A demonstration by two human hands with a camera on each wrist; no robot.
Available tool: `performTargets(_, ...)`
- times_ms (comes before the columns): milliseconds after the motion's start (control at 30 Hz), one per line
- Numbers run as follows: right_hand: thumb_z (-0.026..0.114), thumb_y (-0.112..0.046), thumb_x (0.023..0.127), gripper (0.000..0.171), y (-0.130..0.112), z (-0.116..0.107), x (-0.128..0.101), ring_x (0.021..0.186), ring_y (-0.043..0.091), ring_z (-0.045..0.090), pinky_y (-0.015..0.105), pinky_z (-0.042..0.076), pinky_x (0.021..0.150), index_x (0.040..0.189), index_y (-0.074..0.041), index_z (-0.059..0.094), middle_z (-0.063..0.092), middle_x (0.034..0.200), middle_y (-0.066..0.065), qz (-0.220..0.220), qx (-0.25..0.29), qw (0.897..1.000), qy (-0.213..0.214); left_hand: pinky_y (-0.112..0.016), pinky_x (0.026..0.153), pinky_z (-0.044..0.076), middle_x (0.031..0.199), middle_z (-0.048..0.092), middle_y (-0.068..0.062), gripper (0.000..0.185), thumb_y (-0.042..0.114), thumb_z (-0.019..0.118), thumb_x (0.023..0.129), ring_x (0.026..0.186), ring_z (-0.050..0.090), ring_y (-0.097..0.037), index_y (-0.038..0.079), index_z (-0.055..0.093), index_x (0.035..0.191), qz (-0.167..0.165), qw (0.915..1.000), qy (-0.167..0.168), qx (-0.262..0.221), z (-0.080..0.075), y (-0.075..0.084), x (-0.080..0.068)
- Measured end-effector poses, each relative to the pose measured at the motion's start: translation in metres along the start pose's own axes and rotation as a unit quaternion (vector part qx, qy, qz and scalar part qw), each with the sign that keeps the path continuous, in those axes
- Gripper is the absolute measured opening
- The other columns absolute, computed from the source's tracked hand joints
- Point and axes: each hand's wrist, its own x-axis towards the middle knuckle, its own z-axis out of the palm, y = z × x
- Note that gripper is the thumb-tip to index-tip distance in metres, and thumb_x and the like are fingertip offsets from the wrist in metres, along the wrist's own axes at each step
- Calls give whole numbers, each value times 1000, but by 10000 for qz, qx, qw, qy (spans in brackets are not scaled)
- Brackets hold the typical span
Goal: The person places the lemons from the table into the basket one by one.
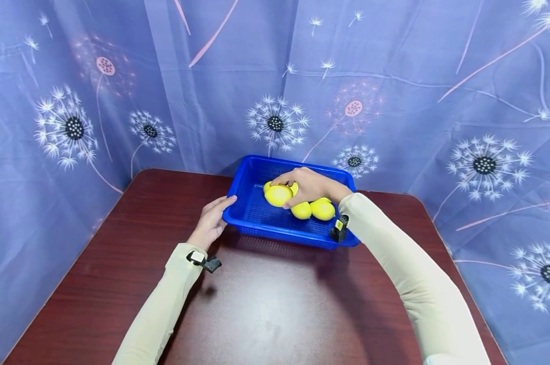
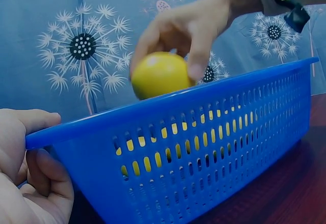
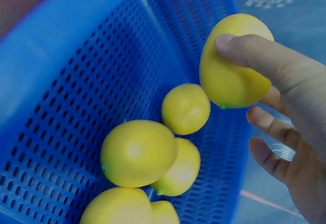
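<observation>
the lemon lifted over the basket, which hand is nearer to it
Right. The right hand holds the lemon in its grip; the left hand grips the blue basket rim, apart from it.

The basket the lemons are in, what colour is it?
Blue, the basket shows it best in the right wrist view.

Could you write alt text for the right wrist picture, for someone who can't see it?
A right hand holds a yellow lemon above a blue perforated basket. Five more lemons lie in the basket below, the nearest resting against its neighbours.
</observation>
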Motion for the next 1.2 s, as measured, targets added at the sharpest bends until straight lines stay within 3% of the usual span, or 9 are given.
performTargets(200,86,-30,81,64,24,14,16,103,20,62,42,51,93,139,-13,63,68,133,2,287,-477,9978,-352,-30,87,60,96,75,1,6,15,75,95,88,72,-13,15,71,99,-35,10000,-8,-62,0,0,1)
performTargets(533,87,-34,81,70,33,24,35,123,27,60,46,51,102,143,-18,59,66,134,11,1128,-342,9896,-829,-31,88,60,98,75,0,4,13,73,96,92,72,-14,16,73,97,37,9999,-55,-90,-2,-2,4)
performTargets(667,86,-40,79,71,33,26,41,117,25,61,43,53,97,142,-20,59,67,129,11,1353,-546,9842,-1006,-28,80,61,92,75,2,5,11,72,96,85,72,-12,16,72,95,68,9999,-25,-113,-2,-3,4)
performTargets(800,86,-46,77,70,33,30,45,105,22,63,40,53,91,138,-21,62,73,114,7,1305,-859,9812,-1130,-25,73,61,90,74,3,6,10,72,96,79,71,-9,16,71,95,66,9999,-25,-131,-1,-5,4)
performTargets(900,86,-48,78,67,34,33,47,106,24,63,42,53,92,136,-22,63,74,110,6,1308,-928,9795,-1221,-25,73,61,91,74,2,5,11,72,96,79,71,-9,15,70,97,51,9999,-46,-111,0,-6,5)
performTargets(1000,84,-50,80,64,35,34,46,114,27,61,44,53,97,135,-24,64,74,114,5,1348,-917,9793,-1201,-26,75,62,91,74,2,5,13,74,96,80,72,-10,14,70,99,43,9999,-56,-74,-1,-6,5)
performTargets(1200,81,-50,83,60,32,30,37,119,29,58,49,47,102,134,-23,66,72,116,1,1385,-722,9854,-684,-30,83,61,95,75,0,7,15,76,95,87,73,-14,13,71,100,86,9999,-50,-42,-4,-4,7)
